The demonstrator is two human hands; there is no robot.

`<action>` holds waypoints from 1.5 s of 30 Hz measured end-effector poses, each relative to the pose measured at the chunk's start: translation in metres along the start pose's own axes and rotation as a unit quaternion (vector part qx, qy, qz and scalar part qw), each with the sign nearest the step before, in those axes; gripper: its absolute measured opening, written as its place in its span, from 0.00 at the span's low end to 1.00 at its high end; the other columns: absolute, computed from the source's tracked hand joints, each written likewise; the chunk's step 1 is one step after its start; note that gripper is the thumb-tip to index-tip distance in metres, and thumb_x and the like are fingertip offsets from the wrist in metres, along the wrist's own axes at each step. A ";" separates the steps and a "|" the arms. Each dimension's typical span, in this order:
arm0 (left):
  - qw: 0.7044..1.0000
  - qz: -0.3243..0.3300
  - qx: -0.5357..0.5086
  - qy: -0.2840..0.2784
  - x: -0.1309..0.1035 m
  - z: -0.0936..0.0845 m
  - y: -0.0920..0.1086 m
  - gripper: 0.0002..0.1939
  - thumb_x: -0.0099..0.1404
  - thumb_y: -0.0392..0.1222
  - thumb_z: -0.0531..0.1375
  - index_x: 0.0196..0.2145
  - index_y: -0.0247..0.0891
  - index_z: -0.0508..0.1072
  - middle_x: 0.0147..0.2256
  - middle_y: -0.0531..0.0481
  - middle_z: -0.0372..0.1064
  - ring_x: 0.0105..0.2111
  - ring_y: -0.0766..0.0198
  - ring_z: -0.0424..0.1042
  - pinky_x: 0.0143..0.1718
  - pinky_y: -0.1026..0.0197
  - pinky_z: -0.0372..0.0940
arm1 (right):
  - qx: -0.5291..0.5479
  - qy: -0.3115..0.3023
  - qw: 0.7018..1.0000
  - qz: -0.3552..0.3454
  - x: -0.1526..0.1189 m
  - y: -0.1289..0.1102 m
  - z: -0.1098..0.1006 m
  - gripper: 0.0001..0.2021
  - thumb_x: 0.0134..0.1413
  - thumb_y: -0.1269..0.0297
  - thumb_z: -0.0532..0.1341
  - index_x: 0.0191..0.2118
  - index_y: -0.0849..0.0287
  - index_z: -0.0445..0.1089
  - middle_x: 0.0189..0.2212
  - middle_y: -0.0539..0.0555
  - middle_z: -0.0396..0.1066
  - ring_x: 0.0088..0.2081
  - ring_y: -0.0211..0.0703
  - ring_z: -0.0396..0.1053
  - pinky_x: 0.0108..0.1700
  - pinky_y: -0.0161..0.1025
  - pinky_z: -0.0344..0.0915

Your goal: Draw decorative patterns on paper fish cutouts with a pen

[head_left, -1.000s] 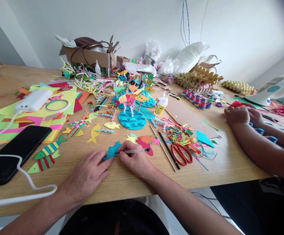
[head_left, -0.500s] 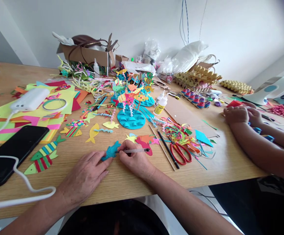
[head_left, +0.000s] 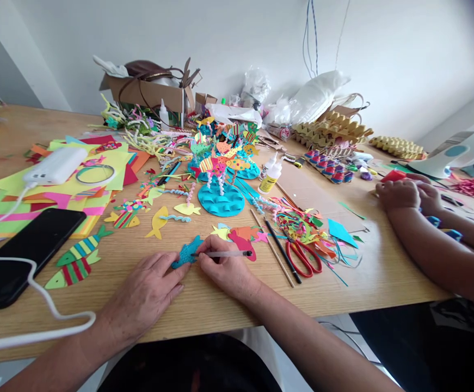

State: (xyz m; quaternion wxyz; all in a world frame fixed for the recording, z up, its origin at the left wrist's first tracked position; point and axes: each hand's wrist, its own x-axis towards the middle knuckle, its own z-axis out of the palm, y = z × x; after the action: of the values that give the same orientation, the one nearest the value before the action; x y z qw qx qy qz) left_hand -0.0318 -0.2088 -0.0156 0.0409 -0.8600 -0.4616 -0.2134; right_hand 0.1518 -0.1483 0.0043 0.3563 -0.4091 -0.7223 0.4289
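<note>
A blue paper fish [head_left: 188,253] with drawn scale marks lies on the table in front of me. My left hand [head_left: 149,286] grips its left end, fingertips pressing it to the wood. In my right hand [head_left: 224,268] is a pen [head_left: 231,253], pinched between thumb and fingers, its tip at the fish's right part. Just behind the right hand lie a dark pink paper shape [head_left: 244,244] and other bright cutouts. Striped green paper fish [head_left: 82,250] rest left of my left hand, and a yellow paper fish [head_left: 157,223] lies beyond it.
Red-handled scissors [head_left: 304,258], a black pencil [head_left: 282,250] and paper scraps lie to the right. A blue stand with paper fish [head_left: 221,200] and a glue bottle [head_left: 270,179] stand beyond. At left are a phone [head_left: 32,253] and white cable. Another person's hands [head_left: 400,195] work at right.
The view has shifted slightly, so everything sits a little further right. Both hands keep their hold, with the pen tip still on the blue fish.
</note>
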 end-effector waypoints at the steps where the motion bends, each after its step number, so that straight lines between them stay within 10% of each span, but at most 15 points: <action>1: 1.000 0.000 0.001 -0.001 0.000 0.000 0.000 0.17 0.65 0.34 0.52 0.50 0.43 0.69 0.43 0.46 0.65 0.43 0.56 0.65 0.46 0.52 0.64 | -0.001 -0.001 1.000 -0.001 0.000 0.000 0.000 0.05 0.44 0.75 0.55 0.25 0.59 0.63 0.21 0.46 0.64 0.23 0.33 0.59 0.24 0.29 0.56; 45: 1.000 0.012 0.004 -0.002 0.001 0.000 0.000 0.16 0.63 0.32 0.53 0.48 0.39 0.70 0.43 0.45 0.64 0.42 0.56 0.64 0.44 0.52 0.64 | -0.011 -0.005 1.000 -0.026 0.000 0.000 -0.001 0.04 0.46 0.73 0.55 0.27 0.59 0.64 0.20 0.46 0.63 0.22 0.33 0.59 0.27 0.31 0.58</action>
State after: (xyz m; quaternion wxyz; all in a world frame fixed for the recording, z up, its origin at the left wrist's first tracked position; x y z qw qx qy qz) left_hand -0.0317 -0.2084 -0.0150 0.0455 -0.8659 -0.4521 -0.2094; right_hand 0.1530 -0.1481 0.0043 0.3595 -0.3917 -0.7392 0.4134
